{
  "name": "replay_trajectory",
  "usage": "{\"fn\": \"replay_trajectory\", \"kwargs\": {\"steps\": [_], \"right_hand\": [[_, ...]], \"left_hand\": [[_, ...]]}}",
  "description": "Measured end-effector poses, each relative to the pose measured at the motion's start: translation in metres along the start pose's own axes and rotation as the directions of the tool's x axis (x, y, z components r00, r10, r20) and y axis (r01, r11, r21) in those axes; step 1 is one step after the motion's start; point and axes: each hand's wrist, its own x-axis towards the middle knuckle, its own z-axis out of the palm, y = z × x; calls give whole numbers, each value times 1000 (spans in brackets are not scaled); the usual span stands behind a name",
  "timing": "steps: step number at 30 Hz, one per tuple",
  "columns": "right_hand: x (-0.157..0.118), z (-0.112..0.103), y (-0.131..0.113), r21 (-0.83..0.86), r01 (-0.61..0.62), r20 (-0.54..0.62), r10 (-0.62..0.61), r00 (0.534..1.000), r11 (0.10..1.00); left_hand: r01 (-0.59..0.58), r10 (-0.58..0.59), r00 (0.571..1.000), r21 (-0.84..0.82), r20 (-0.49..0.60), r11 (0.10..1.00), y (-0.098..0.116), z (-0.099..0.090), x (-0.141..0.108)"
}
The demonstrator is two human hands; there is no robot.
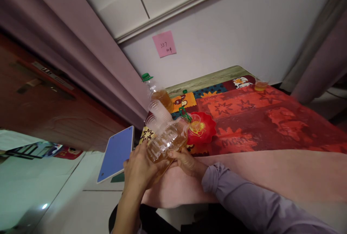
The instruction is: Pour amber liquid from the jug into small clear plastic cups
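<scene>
My left hand [141, 169] and my right hand [185, 160] both grip a large clear bottle [166, 142] of amber liquid. It is tilted, its mouth toward a small clear cup [195, 122] with some amber liquid. That cup is on a red scalloped plate [207, 129]. A green handle [184, 114] shows at the bottle's neck. Stacked clear cups [158, 110] are just behind the bottle. Farther back stands a second bottle [161, 98] with a green cap, partly full of amber liquid. The undersides of my fingers are partly hidden.
A patterned red cloth [244, 118] and a pink cloth [271, 172] cover the table. Another cup [260, 85] with amber liquid stands at the far right corner. A green cap [184, 91] lies near the back edge. A blue board [116, 154] is at the left.
</scene>
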Motion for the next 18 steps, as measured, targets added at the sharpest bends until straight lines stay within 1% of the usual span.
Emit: {"fn": "replay_trajectory", "kwargs": {"steps": [9,18], "right_hand": [[0,2,-1,-8,5,3,-5,1000,1000],[0,0,0,-23,0,-4,0,1000,1000]], "left_hand": [[4,-4,1000,4,-5,1000,1,-1,-1],[5,-5,1000,16,17,1000,3,-3,-1]]}}
